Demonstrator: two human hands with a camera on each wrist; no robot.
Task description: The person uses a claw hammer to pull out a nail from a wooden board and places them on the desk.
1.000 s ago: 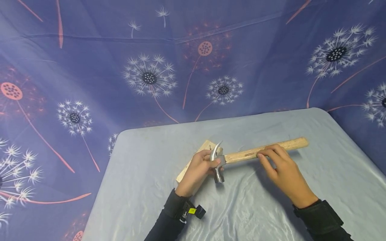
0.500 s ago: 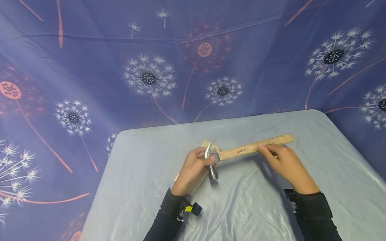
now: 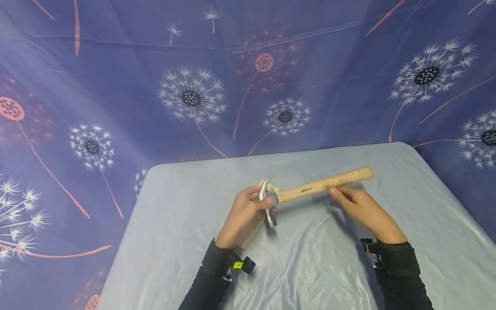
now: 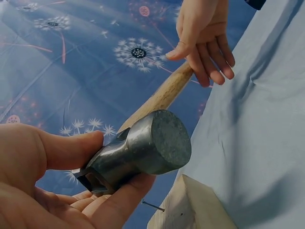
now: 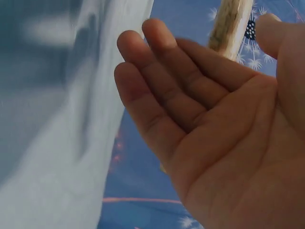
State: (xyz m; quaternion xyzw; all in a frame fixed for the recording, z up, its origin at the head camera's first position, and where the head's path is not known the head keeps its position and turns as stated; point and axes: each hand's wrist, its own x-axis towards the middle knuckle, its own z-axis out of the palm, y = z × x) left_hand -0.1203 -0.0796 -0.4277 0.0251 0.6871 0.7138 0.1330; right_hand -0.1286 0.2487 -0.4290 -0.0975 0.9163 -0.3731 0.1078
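My left hand (image 3: 241, 215) grips a claw hammer (image 3: 323, 185) by its steel head, the thumb across it. In the left wrist view the round striking face (image 4: 172, 141) points toward the camera. The wooden handle slants up to the right, above the table. Beneath its far part is my right hand (image 3: 366, 211), fingers loosely extended, the index finger at the handle's underside; the right wrist view shows the open palm (image 5: 224, 138). A pale wooden block (image 4: 195, 202) with a nail (image 4: 153, 206) sticking out lies below the hammer, mostly hidden by the left hand in the head view.
A table with a pale blue, wrinkled cloth (image 3: 186, 206) lies under the hands. Behind it hangs a purple-blue curtain (image 3: 333, 86) with a dandelion print. Each wrist wears a black band, the left one carrying a small camera (image 3: 248, 265).
The hammer has shifted left and slightly up with the left hand. My right hand has turned and gone from fingers over the handle to below it, its fingers loosened.
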